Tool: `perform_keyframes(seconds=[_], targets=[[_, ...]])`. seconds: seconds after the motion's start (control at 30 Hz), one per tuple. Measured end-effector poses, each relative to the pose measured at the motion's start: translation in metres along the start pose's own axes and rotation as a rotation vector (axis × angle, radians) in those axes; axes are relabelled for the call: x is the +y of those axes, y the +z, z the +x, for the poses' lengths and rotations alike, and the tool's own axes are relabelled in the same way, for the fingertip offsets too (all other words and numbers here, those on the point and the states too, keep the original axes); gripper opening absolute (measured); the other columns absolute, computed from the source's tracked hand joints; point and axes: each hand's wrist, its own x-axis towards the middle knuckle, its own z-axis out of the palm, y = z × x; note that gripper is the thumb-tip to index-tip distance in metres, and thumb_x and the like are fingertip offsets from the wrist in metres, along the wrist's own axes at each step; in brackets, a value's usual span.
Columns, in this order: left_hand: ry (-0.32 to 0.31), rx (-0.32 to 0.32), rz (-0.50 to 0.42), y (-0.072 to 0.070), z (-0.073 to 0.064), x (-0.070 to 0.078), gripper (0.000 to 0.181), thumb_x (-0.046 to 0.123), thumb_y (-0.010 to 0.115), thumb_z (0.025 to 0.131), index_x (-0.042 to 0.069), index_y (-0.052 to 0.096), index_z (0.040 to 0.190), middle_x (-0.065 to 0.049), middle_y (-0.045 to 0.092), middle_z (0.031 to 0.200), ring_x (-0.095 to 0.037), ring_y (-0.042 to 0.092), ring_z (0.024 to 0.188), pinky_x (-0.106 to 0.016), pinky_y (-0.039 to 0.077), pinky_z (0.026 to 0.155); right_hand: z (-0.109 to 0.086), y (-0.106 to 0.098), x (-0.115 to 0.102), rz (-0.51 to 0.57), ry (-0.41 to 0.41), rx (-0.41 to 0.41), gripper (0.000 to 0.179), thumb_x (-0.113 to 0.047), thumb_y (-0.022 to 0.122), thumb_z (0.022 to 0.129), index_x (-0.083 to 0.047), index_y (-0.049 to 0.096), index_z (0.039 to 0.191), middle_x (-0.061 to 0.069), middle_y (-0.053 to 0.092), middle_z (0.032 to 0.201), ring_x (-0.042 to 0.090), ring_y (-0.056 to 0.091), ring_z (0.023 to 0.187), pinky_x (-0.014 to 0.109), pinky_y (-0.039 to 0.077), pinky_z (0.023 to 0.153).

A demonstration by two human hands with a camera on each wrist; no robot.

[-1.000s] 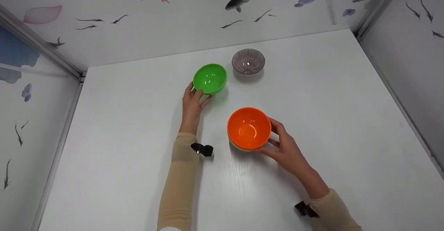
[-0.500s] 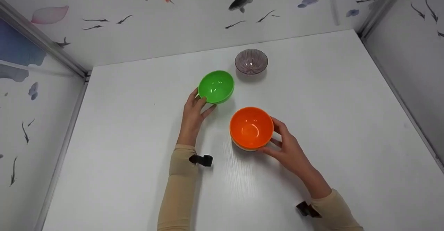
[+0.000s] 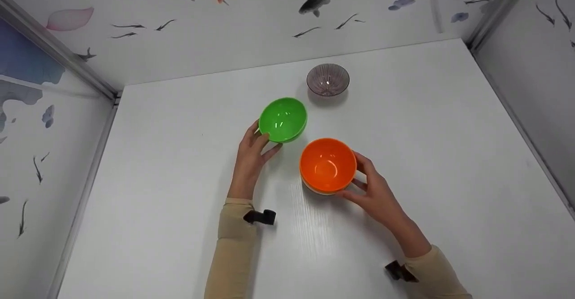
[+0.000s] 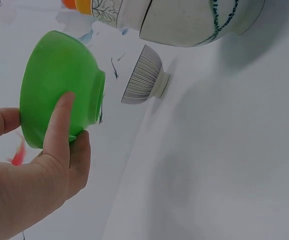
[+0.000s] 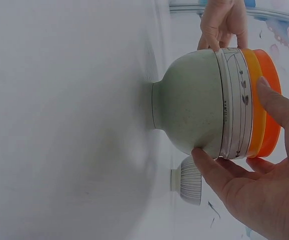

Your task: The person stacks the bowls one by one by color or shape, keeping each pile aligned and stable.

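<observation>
Gripping the green bowl (image 3: pixel 283 120) by its near rim, the left hand (image 3: pixel 251 157) pinches the wall between thumb inside and fingers outside; the left wrist view shows the bowl tilted and apparently lifted off the worktop (image 3: pixel 179 164). The green bowl sits just beside the orange bowl (image 3: pixel 328 165), on its far left, the two rims close but apart. The right hand (image 3: pixel 375 195) curls its thumb and fingers round the bowl stack (image 5: pixel 212 107), in which the orange bowl is nested on top of a patterned bowl and a pale green footed bowl. The striped bowl (image 3: pixel 328 79) stands farther from the orange bowl, well apart from both hands. Risk 1: a one-sided rim pinch on a smooth plastic wall gives little purchase, so the green bowl may rotate or slip out and drop onto the worktop. Risk 2: the gap to the orange bowl is small, so a sideways swing could strike the stack and shift it on its narrow foot. Risk 3: the right hand bears on the side of the stack only, so a hard knock could unseat the nested bowls.
</observation>
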Motion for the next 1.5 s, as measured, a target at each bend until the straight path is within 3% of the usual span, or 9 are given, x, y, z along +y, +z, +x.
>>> perform_keyframes(seconds=[0.43,0.57,0.73,0.87,1.27,1.5], targets=[[0.048,-0.096,0.003,0.010,-0.028,0.012,0.056,0.011,0.055,0.100,0.013,0.037,0.153,-0.010,0.046,0.152,-0.028,0.054,0.133,-0.042,0.057,0.098,-0.001,0.000,-0.002,0.013,0.034,0.029,0.098,-0.029,0.086,0.078,-0.017,0.027,0.155,0.003,0.038,0.158,0.029,0.042,0.141,0.052,0.048,0.106],[0.058,-0.123,0.014,0.015,-0.035,0.015,0.056,0.012,0.055,0.100,0.013,0.037,0.153,-0.009,0.044,0.154,-0.029,0.054,0.133,-0.043,0.058,0.096,0.000,-0.001,-0.010,-0.001,0.021,0.110,0.096,-0.026,0.085,0.080,-0.014,0.028,0.156,0.006,0.035,0.159,0.032,0.038,0.144,0.052,0.045,0.110],[0.063,-0.167,0.020,0.021,-0.042,0.017,0.056,0.011,0.055,0.100,0.013,0.037,0.153,-0.009,0.042,0.155,-0.031,0.055,0.132,-0.044,0.058,0.095,0.004,-0.004,-0.021,0.002,-0.070,0.236,0.084,-0.016,0.082,0.082,-0.010,0.035,0.152,0.004,0.040,0.155,0.028,0.040,0.143,0.049,0.044,0.112],[0.069,-0.215,0.038,0.023,-0.046,0.017,0.056,0.010,0.055,0.100,0.013,0.037,0.153,-0.010,0.043,0.155,-0.031,0.056,0.131,-0.045,0.058,0.095,0.009,-0.006,-0.030,0.000,-0.134,0.287,0.079,-0.011,0.081,0.083,-0.010,0.040,0.150,0.002,0.043,0.151,0.023,0.041,0.141,0.046,0.044,0.114],[0.108,-0.344,0.143,0.035,-0.059,0.021,0.058,0.014,0.056,0.099,0.011,0.036,0.154,-0.014,0.045,0.152,-0.028,0.057,0.128,-0.045,0.059,0.093,0.016,-0.005,-0.049,-0.071,-0.207,0.215,0.087,-0.011,0.083,0.080,-0.011,0.037,0.154,0.005,0.042,0.155,0.023,0.036,0.147,0.054,0.034,0.120],[0.119,-0.401,0.162,0.038,-0.063,0.020,0.060,0.014,0.057,0.099,0.010,0.034,0.154,-0.011,0.041,0.156,-0.028,0.054,0.133,-0.043,0.059,0.093,0.014,-0.004,-0.050,-0.076,-0.218,0.246,0.084,-0.015,0.084,0.081,-0.009,0.040,0.152,0.006,0.047,0.153,0.022,0.041,0.144,0.054,0.035,0.120]])
